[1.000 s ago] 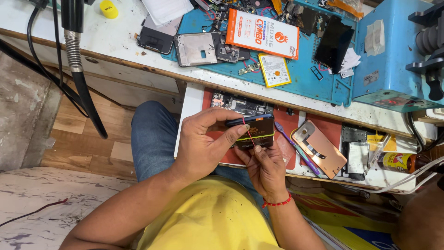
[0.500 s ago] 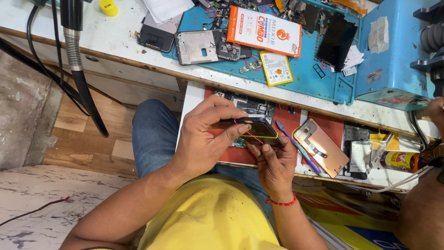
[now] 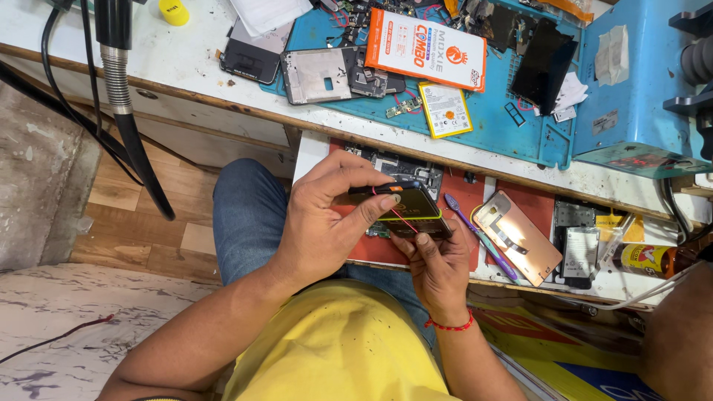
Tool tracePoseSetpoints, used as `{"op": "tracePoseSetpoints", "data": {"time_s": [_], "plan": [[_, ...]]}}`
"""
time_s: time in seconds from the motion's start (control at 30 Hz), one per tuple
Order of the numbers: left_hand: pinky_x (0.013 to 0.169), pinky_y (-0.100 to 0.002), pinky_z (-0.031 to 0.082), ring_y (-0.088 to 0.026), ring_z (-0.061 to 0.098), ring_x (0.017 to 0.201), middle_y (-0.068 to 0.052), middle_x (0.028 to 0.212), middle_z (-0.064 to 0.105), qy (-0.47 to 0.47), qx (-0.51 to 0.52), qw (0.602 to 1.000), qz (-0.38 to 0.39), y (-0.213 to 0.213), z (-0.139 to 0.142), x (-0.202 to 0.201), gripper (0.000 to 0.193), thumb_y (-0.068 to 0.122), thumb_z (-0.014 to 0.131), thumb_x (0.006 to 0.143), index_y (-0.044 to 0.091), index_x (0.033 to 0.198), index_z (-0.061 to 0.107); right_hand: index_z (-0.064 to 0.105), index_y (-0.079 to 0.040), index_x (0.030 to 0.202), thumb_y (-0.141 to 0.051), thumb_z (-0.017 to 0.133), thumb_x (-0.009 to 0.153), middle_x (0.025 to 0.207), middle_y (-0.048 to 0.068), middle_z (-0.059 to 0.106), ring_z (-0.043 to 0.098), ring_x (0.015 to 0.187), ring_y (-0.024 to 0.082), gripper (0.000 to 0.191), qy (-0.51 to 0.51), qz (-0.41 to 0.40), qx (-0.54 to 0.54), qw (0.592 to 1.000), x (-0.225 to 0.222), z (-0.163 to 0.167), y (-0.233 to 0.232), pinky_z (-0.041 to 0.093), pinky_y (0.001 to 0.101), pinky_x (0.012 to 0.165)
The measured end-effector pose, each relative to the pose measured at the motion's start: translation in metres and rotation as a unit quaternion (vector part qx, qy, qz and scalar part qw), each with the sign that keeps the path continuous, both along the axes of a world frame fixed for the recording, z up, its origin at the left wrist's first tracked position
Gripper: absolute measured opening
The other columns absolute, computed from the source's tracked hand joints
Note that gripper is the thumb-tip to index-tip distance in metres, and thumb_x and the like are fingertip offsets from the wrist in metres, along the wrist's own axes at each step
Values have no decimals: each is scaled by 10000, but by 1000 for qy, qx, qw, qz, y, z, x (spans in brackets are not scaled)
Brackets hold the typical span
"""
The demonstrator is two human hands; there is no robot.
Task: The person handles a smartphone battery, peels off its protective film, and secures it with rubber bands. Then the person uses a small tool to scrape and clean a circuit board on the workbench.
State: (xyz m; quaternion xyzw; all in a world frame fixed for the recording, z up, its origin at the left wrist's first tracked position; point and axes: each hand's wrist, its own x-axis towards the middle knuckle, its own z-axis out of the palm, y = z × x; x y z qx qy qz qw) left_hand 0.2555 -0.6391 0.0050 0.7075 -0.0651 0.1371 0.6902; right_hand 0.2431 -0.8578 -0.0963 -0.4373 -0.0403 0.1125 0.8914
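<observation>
Phone (image 3: 405,208) held by both hands, long axis left-right, tilted edge-up.

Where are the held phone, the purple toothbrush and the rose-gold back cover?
held phone (image 3: 407,206), head view, on its dark face between both hands.
purple toothbrush (image 3: 479,236), head view, on the handle's middle.
rose-gold back cover (image 3: 520,239), head view, on its flat middle.

A white workbench (image 3: 186,70) is running across the top, its wooden edge showing, with a blue work mat (image 3: 512,126) lying on it. Below, a wood-plank floor (image 3: 148,223) is meeting a paint-streaked grey slab (image 3: 82,319). Even, bright light is falling everywhere.
</observation>
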Motion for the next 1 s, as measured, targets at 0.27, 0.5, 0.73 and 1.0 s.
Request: {"op": "tracePoseSetpoints", "data": {"time_s": [0.27,0.5,0.73,1.0], "plan": [[981,-293,570,-115,622,1150,-32,1387,566,46,-268,962,-38,8,-20,8,562,340,648,1009,64,1464,470,521,-15,1424,-57,625,1054,1228,171,677,687,946,220,387,2,-5,15,1000,31,58,-8,619,462,946],[884,-281,570,-124,664,942,-83,1038,674,74,-180,981,20,8,-74,-1,397,283,609,1053,3,1331,567,553,-15,1441,-236,494,1144,1260,175,698,740,1076,277,375,-58,-12,90,994,108,164,-22,639,438,899],[796,-239,524,-93,618,894,-48,1091,609,29,-103,992,71,19,-92,-7,229,146,636,1023,-13,1187,627,611,55,1171,-270,462,1221,1140,202,709,739,1008,273,361,-79,50,194,976,177,238,-17,632,327,850],[770,-251,538,-105,622,848,-74,1106,630,28,-27,997,66,27,-83,-3,222,146,654,992,-31,1127,646,585,38,1169,-365,464,1213,1155,140,667,660,1049,190,423,-74,150,255,952,209,270,-11,614,231,974]]}}
